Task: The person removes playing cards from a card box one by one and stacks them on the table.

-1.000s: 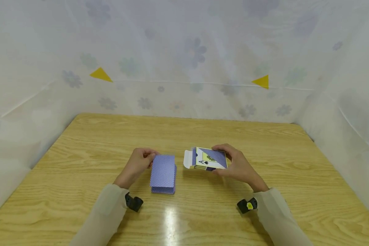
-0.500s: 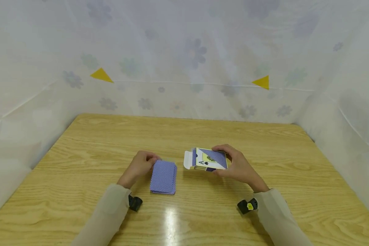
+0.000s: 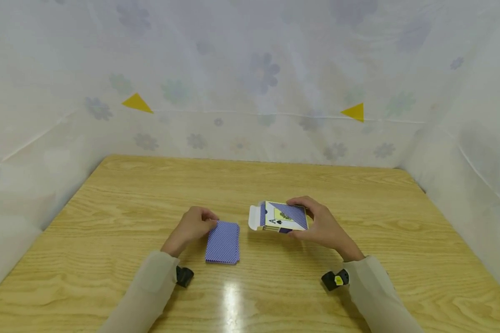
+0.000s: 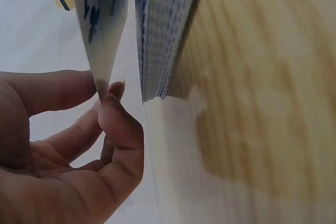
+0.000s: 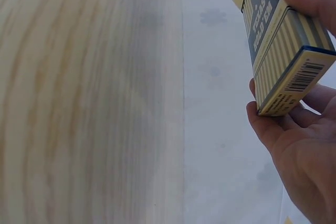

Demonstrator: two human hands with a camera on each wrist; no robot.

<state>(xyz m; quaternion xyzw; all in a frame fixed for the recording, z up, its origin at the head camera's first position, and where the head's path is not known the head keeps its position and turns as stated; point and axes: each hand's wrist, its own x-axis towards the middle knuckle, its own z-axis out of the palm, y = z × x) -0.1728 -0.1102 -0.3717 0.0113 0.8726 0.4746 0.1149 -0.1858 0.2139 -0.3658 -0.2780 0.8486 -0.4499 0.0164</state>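
Note:
My left hand (image 3: 193, 226) is at the far left corner of a deck of blue-backed playing cards. Thumb and fingers pinch a playing card (image 4: 102, 35) by its corner in the left wrist view, with printing showing on its face. A gap separates that card from the thick deck (image 4: 163, 35) on the table. To the right, my right hand (image 3: 322, 226) grips a card box (image 3: 284, 216) by its sides. The box's white end flap (image 3: 255, 216) stands open toward the deck; "Texas Hold'em" is printed on its side (image 5: 262, 22).
Everything is on a wood-grain table (image 3: 250, 185). White flower-patterned sheeting (image 3: 233, 69) hangs behind and along both sides, with two yellow triangles (image 3: 138, 102) on the back sheet. Each wrist carries a small black camera (image 3: 185, 276).
The left hand has come slightly toward me and right; the card it holds has lowered from above the deck to close over it. The right hand and box have stayed put.

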